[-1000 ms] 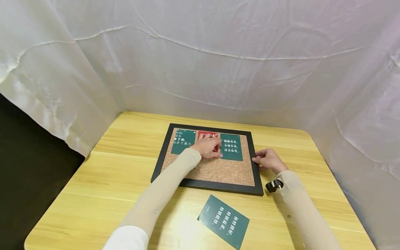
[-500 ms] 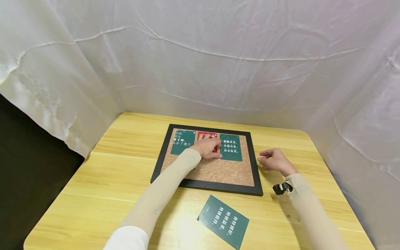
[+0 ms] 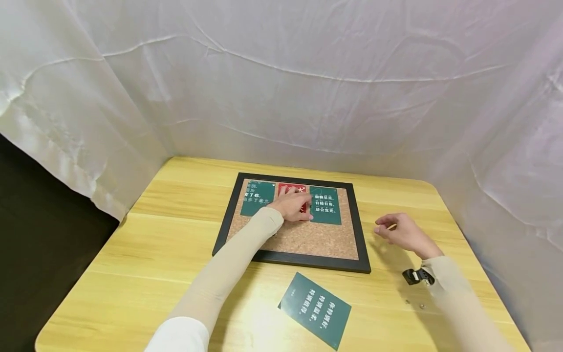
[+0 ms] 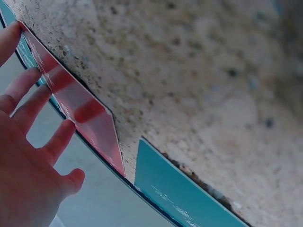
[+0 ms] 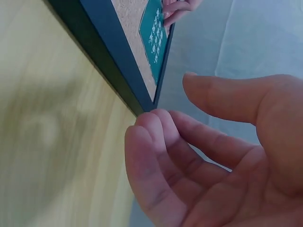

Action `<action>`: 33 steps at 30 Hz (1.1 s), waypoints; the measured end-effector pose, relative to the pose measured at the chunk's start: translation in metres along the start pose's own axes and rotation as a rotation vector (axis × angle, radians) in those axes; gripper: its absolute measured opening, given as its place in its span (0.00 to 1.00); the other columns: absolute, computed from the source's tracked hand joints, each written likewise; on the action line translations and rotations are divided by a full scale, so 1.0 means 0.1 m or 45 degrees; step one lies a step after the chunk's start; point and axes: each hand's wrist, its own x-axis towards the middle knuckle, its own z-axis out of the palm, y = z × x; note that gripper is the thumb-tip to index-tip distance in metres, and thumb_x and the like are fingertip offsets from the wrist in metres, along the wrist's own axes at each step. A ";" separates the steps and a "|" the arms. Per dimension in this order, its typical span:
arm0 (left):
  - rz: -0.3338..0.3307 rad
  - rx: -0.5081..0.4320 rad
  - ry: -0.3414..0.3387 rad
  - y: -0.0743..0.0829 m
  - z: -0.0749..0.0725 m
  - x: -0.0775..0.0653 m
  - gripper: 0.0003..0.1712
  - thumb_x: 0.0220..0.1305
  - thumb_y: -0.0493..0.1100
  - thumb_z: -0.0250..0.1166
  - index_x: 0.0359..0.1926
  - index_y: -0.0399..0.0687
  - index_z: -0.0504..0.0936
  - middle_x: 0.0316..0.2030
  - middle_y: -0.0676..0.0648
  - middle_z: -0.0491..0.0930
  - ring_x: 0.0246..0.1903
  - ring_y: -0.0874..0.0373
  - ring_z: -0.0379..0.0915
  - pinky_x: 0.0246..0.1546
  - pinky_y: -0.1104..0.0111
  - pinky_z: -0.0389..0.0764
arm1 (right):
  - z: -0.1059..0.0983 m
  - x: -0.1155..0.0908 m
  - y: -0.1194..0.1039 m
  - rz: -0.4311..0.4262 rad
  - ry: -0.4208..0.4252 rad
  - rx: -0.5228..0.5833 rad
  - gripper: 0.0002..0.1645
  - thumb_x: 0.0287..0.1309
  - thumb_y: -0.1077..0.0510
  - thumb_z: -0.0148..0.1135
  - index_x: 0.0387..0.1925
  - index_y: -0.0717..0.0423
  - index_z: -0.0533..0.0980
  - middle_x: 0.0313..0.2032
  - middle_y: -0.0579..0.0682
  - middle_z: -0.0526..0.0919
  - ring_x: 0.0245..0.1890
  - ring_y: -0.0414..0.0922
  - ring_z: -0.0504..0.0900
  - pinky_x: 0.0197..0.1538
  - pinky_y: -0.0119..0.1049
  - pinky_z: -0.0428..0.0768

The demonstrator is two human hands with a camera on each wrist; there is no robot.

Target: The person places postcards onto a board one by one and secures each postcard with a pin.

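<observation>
My left hand (image 3: pixel 291 206) rests on a red card (image 4: pixel 102 125), its fingers spread and fairly straight across it. This card lies on a black-framed corkboard (image 3: pixel 314 243), partly hidden by the hand. On either side of it is a green card with white writing: the left green card (image 3: pixel 256 199) and the right green card (image 3: pixel 326 206). Off the board's right edge hovers my right hand (image 3: pixel 406 234), with fingers loosely bent and nothing between thumb and fingertips in the right wrist view.
Another green card (image 3: pixel 315 310) lies askew on the wooden table (image 3: pixel 154 259), in front of the board. Two tiny objects, perhaps pins (image 3: pixel 422 306), lie near the right forearm. A pale curtain (image 3: pixel 281 98) encloses the table's back and sides.
My right hand has left the board's right edge and moved to the right and toward me. My left hand stays on the red card.
</observation>
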 end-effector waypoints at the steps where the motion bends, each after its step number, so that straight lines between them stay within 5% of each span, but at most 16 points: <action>1: -0.001 0.002 0.000 0.00 0.00 0.00 0.22 0.70 0.65 0.64 0.57 0.63 0.77 0.65 0.58 0.78 0.66 0.50 0.65 0.67 0.50 0.59 | -0.02 -0.03 0.00 -0.016 0.009 -0.032 0.26 0.73 0.56 0.60 0.61 0.75 0.74 0.46 0.63 0.85 0.43 0.54 0.87 0.39 0.39 0.87; 9: 0.000 0.021 0.005 0.04 0.00 0.00 0.22 0.70 0.65 0.64 0.57 0.63 0.78 0.65 0.58 0.78 0.64 0.50 0.66 0.68 0.50 0.58 | -0.09 -0.36 0.02 -0.089 0.045 -0.248 0.21 0.71 0.57 0.64 0.53 0.73 0.80 0.39 0.56 0.86 0.36 0.45 0.85 0.34 0.33 0.81; 20: 0.011 0.002 0.020 0.12 -0.02 -0.02 0.19 0.70 0.63 0.65 0.53 0.61 0.79 0.59 0.58 0.81 0.60 0.50 0.67 0.67 0.49 0.59 | -0.13 -0.79 0.23 -0.086 -0.034 -0.275 0.16 0.67 0.57 0.67 0.46 0.67 0.83 0.34 0.48 0.84 0.28 0.37 0.81 0.30 0.31 0.78; 33: 0.036 0.002 0.036 0.15 -0.05 -0.05 0.22 0.70 0.62 0.65 0.57 0.59 0.78 0.61 0.56 0.80 0.63 0.49 0.68 0.67 0.49 0.60 | -0.01 -1.08 0.43 -0.086 -0.343 -0.137 0.12 0.62 0.54 0.73 0.37 0.57 0.80 0.30 0.47 0.80 0.25 0.31 0.75 0.30 0.30 0.76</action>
